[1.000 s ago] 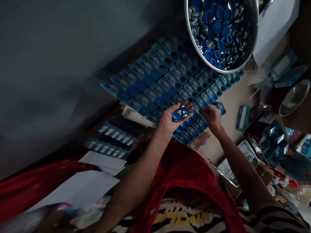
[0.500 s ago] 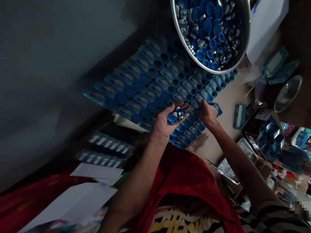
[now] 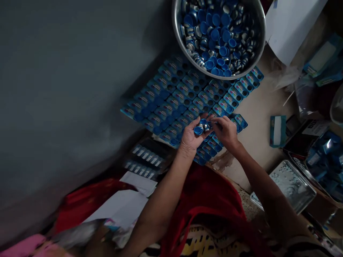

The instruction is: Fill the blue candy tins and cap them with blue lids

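Several small blue and silver caps (image 3: 198,130) lie in the cupped palm of my left hand (image 3: 192,135). My right hand (image 3: 227,132) is beside it, its bent fingers at the caps near my left fingertips; whether it pinches one is too small to tell. Beneath both hands spread rows of blue printed cards (image 3: 167,109), some with a dark round spot, others with a blue round recess or cap. Above them a large metal bowl (image 3: 175,26) holds a heap of the same blue and silver caps.
At the right are a blue box (image 3: 278,131), a metal tray (image 3: 297,185) with small pieces, and a white sheet (image 3: 292,30). Papers (image 3: 118,207) and a strip-like pack (image 3: 146,157) lie at lower left. A grey wall (image 3: 66,71) borders the left.
My right hand has moved from over the cards to the caps in my left palm. The camera view has shifted, so more of the tray shows.
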Motion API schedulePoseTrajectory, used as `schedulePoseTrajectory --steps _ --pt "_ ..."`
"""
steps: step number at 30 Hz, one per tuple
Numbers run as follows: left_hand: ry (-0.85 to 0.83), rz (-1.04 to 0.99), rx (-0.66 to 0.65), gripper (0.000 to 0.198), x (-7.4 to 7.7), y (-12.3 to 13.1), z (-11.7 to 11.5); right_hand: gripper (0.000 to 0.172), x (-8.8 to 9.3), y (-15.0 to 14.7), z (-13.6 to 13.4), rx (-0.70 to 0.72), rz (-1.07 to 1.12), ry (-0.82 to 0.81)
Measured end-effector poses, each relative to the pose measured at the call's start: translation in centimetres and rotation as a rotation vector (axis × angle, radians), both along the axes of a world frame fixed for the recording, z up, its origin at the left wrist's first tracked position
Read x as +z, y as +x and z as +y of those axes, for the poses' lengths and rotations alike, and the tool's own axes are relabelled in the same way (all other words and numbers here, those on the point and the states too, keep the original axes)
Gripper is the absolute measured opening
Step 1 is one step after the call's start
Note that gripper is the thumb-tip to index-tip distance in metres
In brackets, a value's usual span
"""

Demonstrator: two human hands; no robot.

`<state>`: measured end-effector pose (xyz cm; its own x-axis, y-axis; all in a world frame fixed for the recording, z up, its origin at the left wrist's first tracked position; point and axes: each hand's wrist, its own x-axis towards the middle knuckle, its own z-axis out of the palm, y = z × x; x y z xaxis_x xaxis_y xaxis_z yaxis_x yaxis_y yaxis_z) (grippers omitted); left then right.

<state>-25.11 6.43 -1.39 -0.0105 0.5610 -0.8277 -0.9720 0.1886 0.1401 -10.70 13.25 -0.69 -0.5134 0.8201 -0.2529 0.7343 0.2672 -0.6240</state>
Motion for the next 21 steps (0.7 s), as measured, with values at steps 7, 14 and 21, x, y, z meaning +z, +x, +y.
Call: schedulePoseTrajectory --steps 7,14,21 --pt "0.016 -0.042 -0.037 0.027 -0.9 0.7 0.7 0.013 0.5 -0.8 -0.7 -0.058 -0.156 -0.078" --pt "0.051 -0.077 0.001 0.024 -0.3 -2.8 1.3 0.023 -0.4 -3.5 5.9 -0.274 -0.057 0.058" --pt "0.159 -0.012 0.007 0.028 -0.4 -7.8 1.2 0.017 -2.1 -6.8 11.2 -0.181 -0.411 0.103"
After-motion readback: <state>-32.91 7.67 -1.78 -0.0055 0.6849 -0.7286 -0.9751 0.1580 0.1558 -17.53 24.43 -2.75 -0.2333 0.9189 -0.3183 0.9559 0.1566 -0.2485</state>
